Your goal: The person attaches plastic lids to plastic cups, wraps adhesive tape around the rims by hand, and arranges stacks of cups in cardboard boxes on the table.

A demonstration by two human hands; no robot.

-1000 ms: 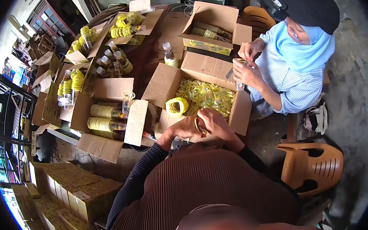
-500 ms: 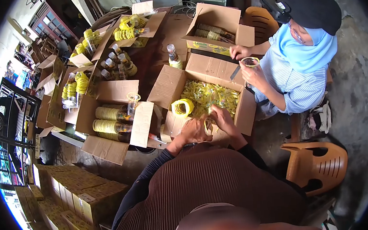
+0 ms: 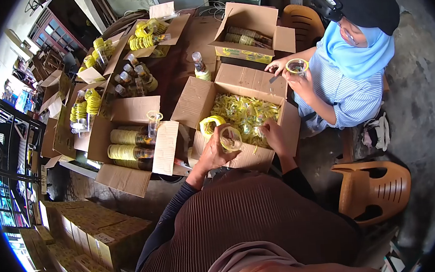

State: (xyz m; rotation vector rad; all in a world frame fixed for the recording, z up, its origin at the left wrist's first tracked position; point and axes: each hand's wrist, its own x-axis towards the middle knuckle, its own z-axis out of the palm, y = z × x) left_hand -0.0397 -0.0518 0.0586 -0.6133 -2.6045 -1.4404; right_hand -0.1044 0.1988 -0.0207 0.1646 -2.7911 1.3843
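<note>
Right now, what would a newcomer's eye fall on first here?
Probably the yellow strips heaped in the open carton at centre, where the left hand holds a clear, yellow-rimmed cup and the right hand is by the strips. To the right, a co-worker in a black cap holds a similar cup. To the left, stacked cups lie in another carton.

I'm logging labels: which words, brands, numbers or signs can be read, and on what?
"Lemon": on the carton behind the box of yellow strips.
Marking on the stacked cartons, lower left: too blurred to read.
Number plate, far left: too blurred to read.
Clear cup in the left hand: no readable text.
</note>
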